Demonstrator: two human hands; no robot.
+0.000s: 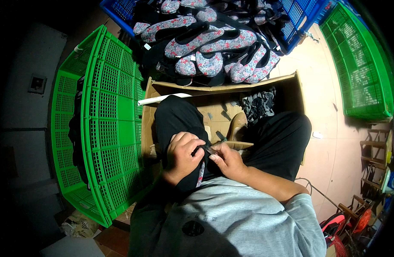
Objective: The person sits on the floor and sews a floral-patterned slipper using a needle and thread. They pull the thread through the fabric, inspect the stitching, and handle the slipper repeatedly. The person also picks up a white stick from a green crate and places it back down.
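Over my lap, my left hand [184, 155] is closed around a black cloth shoe. A strip of its floral fabric [201, 174] shows below the fingers; most of the shoe is lost against my black trousers. Close beside it, my right hand [228, 161] pinches a small dark piece [210, 150] at the shoe's edge. Whether that piece is part of the shoe or a small tool, I cannot tell. Beyond my knees, many floral slip-on shoes [192, 45] with black linings lie heaped.
An open cardboard box [222, 89] stands between my legs, with dark fabric scraps [260, 105] and my tan shoe [238, 127] inside. A white tube [162, 99] crosses its left edge. Green crates [115, 124] stand left and a green crate [355, 64] right. A blue crate [297, 19] is behind.
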